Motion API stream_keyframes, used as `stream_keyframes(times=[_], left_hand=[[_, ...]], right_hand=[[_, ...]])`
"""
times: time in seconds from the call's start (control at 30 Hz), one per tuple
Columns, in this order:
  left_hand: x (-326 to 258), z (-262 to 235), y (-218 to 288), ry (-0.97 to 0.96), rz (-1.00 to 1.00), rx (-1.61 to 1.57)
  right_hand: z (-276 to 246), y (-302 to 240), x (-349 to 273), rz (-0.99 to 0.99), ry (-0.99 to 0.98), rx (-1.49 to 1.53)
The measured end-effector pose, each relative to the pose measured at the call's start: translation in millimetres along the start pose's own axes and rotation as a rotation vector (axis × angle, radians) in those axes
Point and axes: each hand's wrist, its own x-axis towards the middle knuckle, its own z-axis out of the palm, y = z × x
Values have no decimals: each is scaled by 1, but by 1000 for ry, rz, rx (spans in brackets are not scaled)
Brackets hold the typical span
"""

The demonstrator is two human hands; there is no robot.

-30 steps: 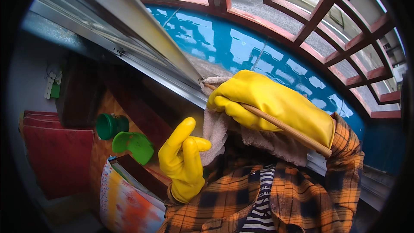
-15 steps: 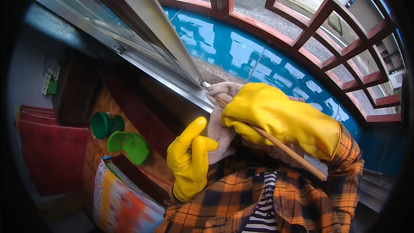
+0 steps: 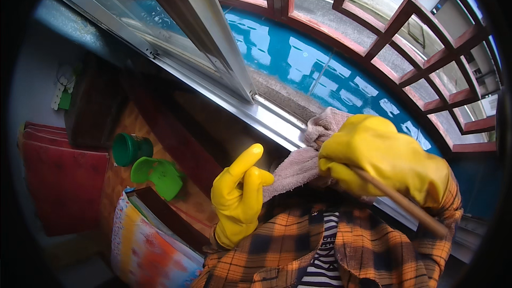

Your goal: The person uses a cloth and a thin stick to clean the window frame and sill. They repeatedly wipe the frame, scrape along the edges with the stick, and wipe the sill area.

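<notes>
R hand (image 3: 386, 162), in a yellow rubber glove, is clamped round a thin wooden stick (image 3: 405, 202) w/ a pinkish-grey cloth (image 3: 298, 165) bunched at its far end. Cloth sits on the aluminium window track (image 3: 256, 114), just right of the sliding sash frame (image 3: 213, 42); the stick runs back, near and right, over the plaid sleeve (image 3: 373, 245).

L hand (image 3: 237, 194), also gloved, is free: fingers loosely curled, forefinger up, holding nothing, just left of the cloth's near edge, maybe brushing it, can't tell.

Handling, as a judgement: cloth looks soft, light, floppy, prob. damp; it'll shift or slip off the stick unless pinched against it. Stick looks stiff, slim, light; best gripped close to the cloth end, as now, for control in the narrow groove. Wet rubber gloves could slide on smooth wood.

Hard to make out: stick tip is buried in the cloth, so whether it's wrapped or just pushed is unclear. R fingertips are hidden under the glove's bulk. Track beneath the cloth is covered. Stick's near end gets lost at the dark rim.

Beyond: red window grille (image 3: 426, 37) over a blue roof (image 3: 298, 58). Near left, below: green cup (image 3: 130, 149), green scoop (image 3: 157, 173).
</notes>
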Motion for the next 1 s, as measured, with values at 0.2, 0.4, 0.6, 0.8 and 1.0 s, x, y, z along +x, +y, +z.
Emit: stream_keyframes(times=[0.2,0.4,0.6,0.8,1.0], left_hand=[[2,-5,1,51,-30,21],[9,-8,-4,-67,-24,4],[15,-15,-3,-35,10,37],[22,-17,-4,-26,-44,38],[15,-17,-13,-39,-6,8]], right_hand=[[44,17,62,-230,268,33],[3,-3,7,62,-75,-117],[17,18,41,-102,167,69],[34,34,76,-83,258,27],[21,-5,34,146,81,-59]])
